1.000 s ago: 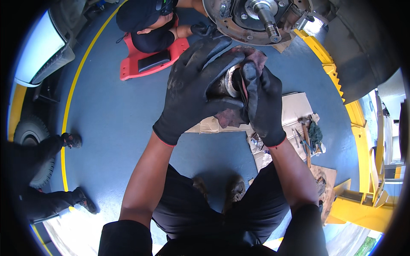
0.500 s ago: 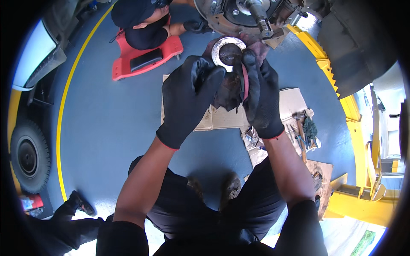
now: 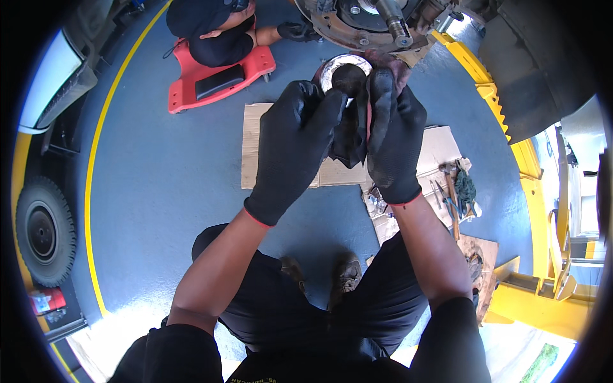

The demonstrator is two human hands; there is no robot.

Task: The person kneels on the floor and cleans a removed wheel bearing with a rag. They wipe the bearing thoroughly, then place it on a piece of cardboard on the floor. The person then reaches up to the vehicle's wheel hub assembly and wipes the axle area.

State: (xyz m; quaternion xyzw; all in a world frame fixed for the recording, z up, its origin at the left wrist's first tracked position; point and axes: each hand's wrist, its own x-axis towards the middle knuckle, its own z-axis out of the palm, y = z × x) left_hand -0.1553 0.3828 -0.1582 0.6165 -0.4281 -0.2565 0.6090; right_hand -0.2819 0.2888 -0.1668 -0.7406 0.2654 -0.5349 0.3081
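Observation:
A shiny metal ring (image 3: 329, 69) is held up in front of me, just below the wheel hub assembly (image 3: 348, 29). My left hand (image 3: 290, 143), in a black glove, closes on the ring's left side with the thumb at its lower rim. A dark, stained rag (image 3: 349, 147) passes through and behind the ring and hangs below it; a reddish-brown part shows at the upper right. My right hand (image 3: 397, 143), also gloved, is closed around the rag against the ring's right side. Its fingertips are partly hidden in the cloth.
A co-worker (image 3: 220, 38) sits on a red creeper (image 3: 223, 80) at upper left, one gloved hand near the hub. Cardboard (image 3: 255, 147) lies on the floor, with a hammer (image 3: 452, 204) and other tools at right. A yellow lift post (image 3: 527, 166) stands right, a tyre (image 3: 45, 233) left.
Both hands have shifted slightly right with the ring and rag. More of the ring's opening and right side is now covered. A person's leg at the lower left has left the view.

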